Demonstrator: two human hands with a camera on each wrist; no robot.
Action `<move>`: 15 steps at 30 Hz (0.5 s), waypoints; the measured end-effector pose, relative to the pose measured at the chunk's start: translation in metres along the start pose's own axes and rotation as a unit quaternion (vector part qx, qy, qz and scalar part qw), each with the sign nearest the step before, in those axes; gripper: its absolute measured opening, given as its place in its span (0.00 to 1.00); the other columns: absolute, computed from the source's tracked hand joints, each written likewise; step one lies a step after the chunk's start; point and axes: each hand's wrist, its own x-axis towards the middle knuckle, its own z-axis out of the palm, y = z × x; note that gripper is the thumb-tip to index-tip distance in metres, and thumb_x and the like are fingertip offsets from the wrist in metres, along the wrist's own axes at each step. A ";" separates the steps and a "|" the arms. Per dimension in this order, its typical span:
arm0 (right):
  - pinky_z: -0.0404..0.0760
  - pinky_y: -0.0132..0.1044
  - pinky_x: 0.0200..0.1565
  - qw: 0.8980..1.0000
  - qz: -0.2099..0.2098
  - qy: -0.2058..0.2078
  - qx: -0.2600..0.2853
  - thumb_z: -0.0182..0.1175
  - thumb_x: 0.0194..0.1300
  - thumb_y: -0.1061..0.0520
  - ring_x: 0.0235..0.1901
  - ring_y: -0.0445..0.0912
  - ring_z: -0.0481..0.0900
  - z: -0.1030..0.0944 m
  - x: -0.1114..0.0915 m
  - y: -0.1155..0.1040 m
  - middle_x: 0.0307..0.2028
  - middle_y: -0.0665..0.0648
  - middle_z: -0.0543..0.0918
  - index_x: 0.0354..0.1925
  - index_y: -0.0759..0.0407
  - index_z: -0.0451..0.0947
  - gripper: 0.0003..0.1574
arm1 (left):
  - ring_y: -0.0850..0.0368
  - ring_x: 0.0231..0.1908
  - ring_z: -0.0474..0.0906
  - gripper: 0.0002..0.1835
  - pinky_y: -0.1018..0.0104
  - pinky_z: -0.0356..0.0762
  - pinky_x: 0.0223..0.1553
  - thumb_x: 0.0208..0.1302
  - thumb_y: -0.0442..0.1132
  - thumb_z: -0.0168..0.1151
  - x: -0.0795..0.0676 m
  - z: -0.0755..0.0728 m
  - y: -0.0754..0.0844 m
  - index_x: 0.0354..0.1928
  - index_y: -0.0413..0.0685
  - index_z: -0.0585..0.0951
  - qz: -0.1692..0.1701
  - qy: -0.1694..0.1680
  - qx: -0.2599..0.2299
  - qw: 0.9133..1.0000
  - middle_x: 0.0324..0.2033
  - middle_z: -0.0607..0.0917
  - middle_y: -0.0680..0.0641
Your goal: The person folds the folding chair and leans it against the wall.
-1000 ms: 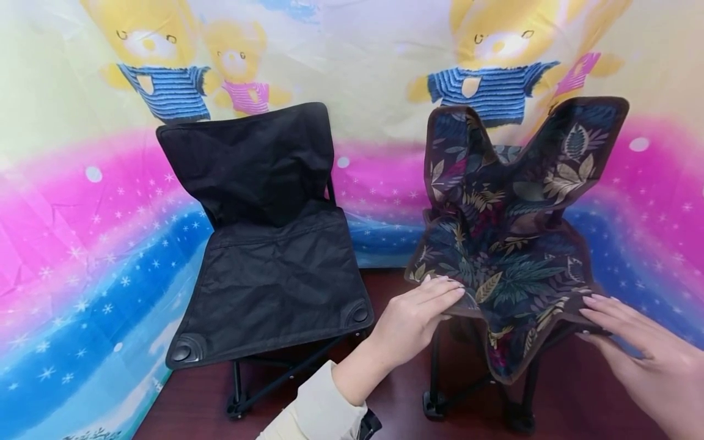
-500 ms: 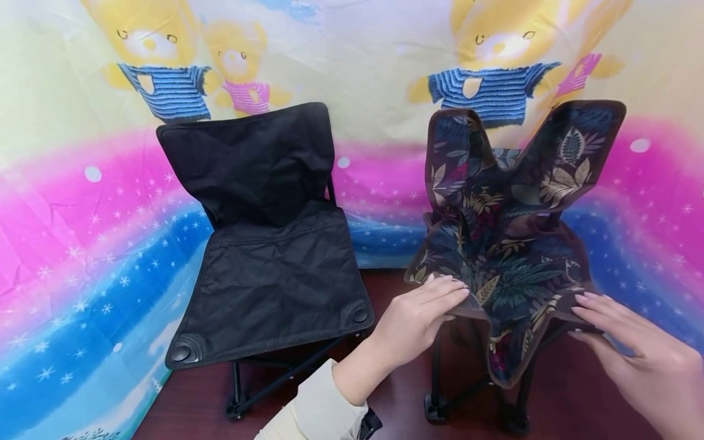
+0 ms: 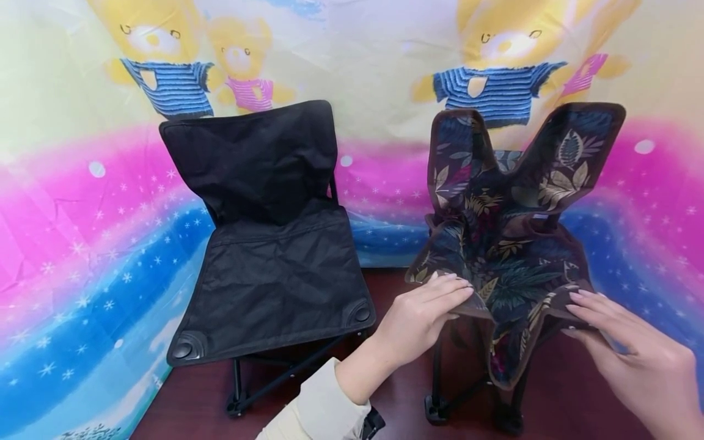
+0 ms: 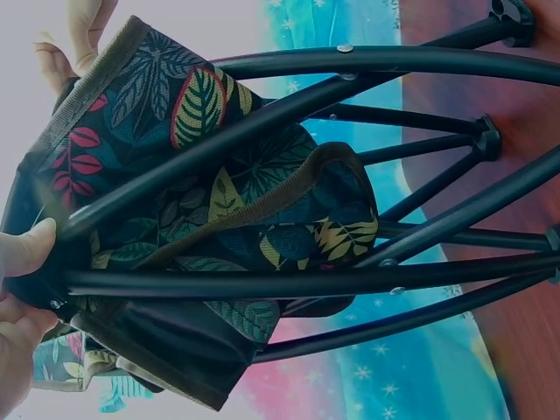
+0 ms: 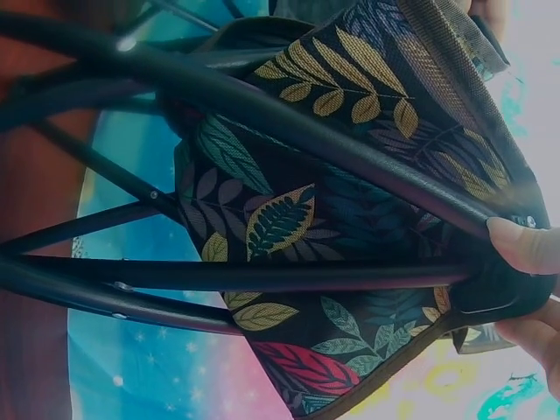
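A folding chair with dark leaf-print fabric (image 3: 511,287) stands at the right in the head view, partly folded. Its seat sags in a deep crease between the front corners, and its backrest dips in a V. My left hand (image 3: 418,318) grips the front left seat corner. At the front right corner my right hand (image 3: 632,348) holds on in the same way. In the left wrist view a thumb (image 4: 28,249) presses the black corner joint where two tubes meet. The right wrist view has the other thumb (image 5: 525,245) against its corner joint, fingers underneath.
A black folding chair (image 3: 275,281) stands unfolded on the left, beside the patterned one. Both stand on a dark red-brown surface (image 3: 396,379). Behind hangs a bright backdrop (image 3: 379,73) printed with teddy bears and snowflakes.
My right hand has moved a little to the left, closer to my left hand, which has shifted slightly right. The patterned seat has narrowed and its front crease hangs slightly lower.
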 end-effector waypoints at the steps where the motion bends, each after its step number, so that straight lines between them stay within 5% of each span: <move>1: 0.58 0.21 0.53 1.000 0.000 0.004 0.003 0.45 0.58 0.35 0.52 0.30 0.64 0.001 0.001 -0.001 0.45 0.53 0.77 0.36 0.66 0.80 0.37 | 0.62 0.55 0.64 0.17 0.69 0.56 0.56 0.53 0.34 0.59 0.000 0.000 0.000 0.48 0.43 0.76 0.000 0.001 -0.001 1.000 0.47 0.77 0.48; 9: 0.59 0.21 0.53 1.000 0.004 0.009 0.011 0.46 0.58 0.36 0.52 0.30 0.64 0.004 0.003 -0.005 0.45 0.51 0.77 0.35 0.67 0.80 0.37 | 0.60 0.53 0.66 0.17 0.71 0.56 0.56 0.52 0.34 0.61 0.001 0.002 0.002 0.47 0.42 0.77 -0.003 0.012 -0.006 1.000 0.46 0.77 0.48; 15: 0.61 0.21 0.52 0.998 -0.001 0.054 0.032 0.49 0.56 0.36 0.50 0.32 0.67 0.012 0.004 -0.007 0.44 0.48 0.77 0.35 0.63 0.81 0.33 | 0.62 0.55 0.64 0.18 0.72 0.55 0.56 0.52 0.34 0.61 0.000 0.001 0.004 0.48 0.43 0.77 -0.014 0.007 -0.004 1.000 0.47 0.77 0.48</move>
